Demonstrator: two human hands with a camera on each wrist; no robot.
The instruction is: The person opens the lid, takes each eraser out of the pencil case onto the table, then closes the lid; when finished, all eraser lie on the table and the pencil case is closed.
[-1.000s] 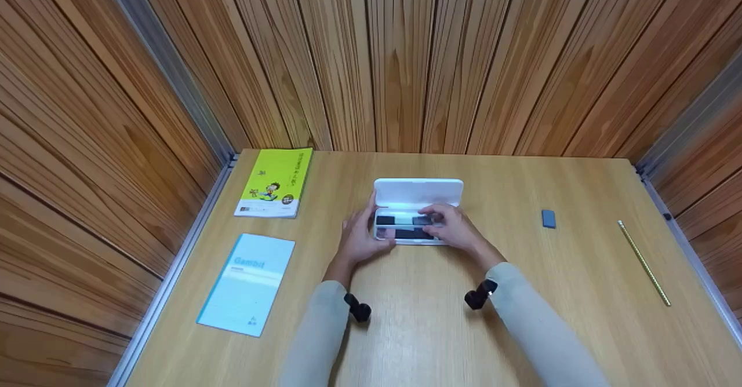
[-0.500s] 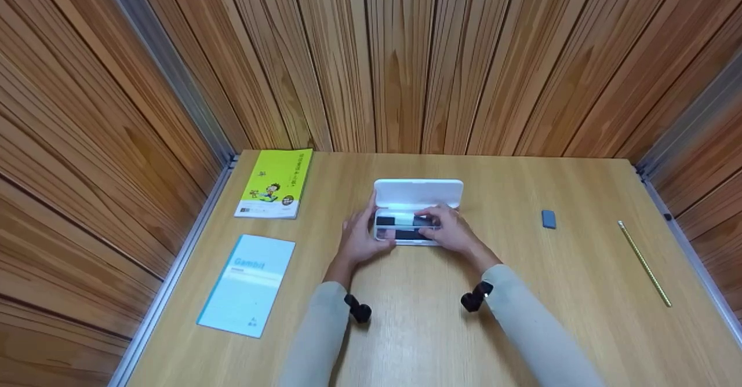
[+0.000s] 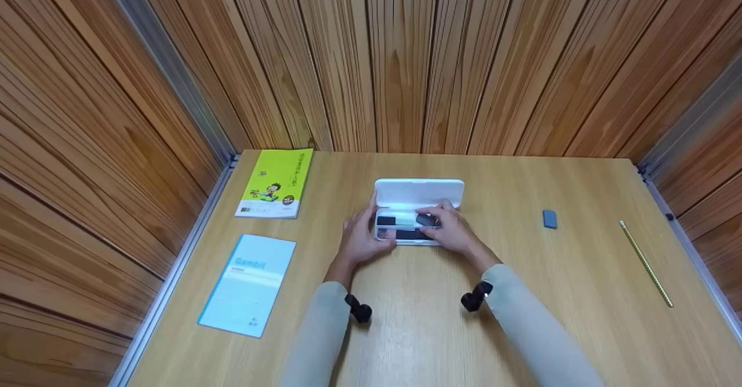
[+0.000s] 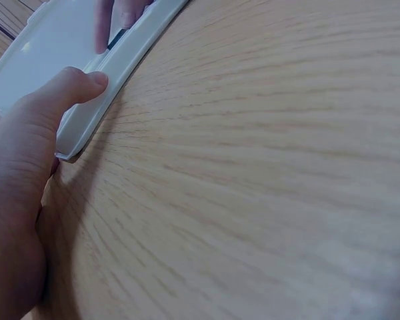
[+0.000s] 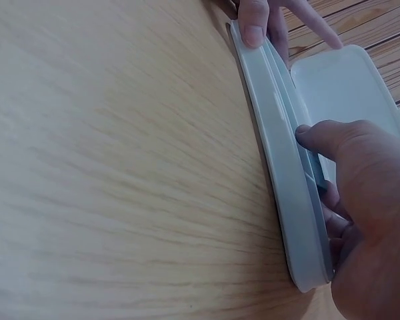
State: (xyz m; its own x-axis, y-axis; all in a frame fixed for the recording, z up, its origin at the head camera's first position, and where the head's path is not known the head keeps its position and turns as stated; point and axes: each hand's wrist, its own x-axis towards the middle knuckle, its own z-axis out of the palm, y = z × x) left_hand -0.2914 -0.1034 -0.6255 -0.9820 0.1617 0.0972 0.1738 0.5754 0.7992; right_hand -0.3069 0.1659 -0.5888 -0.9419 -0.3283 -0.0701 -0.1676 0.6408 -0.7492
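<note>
An open white pencil case (image 3: pixel 418 192) sits mid-table with its hinged lid raised at the back. My left hand (image 3: pixel 359 237) grips its left end, the thumb over the front rim in the left wrist view. Reaching into the case from the right, my right hand (image 3: pixel 457 235) pinches a small dark block (image 3: pixel 426 219), which looks like an eraser, between thumb and fingers. The block lies slightly tilted in the back compartment. Another dark piece (image 3: pixel 386 221) is at that compartment's left end. A long black strip (image 3: pixel 409 234) shows in the front compartment, partly hidden by my right thumb.
To the right lie a blue-grey eraser (image 3: pixel 549 219) and a gold pencil (image 3: pixel 646 263). A yellow-green book (image 3: pixel 275 181) is at the back left, with a light blue notebook (image 3: pixel 247 285) in front of it. Wooden walls (image 3: pixel 400 62) enclose the table's back and sides.
My right hand has shifted slightly left within the case, and the dark block in its fingers has turned to a slight tilt. The left hand stays on the case's end.
</note>
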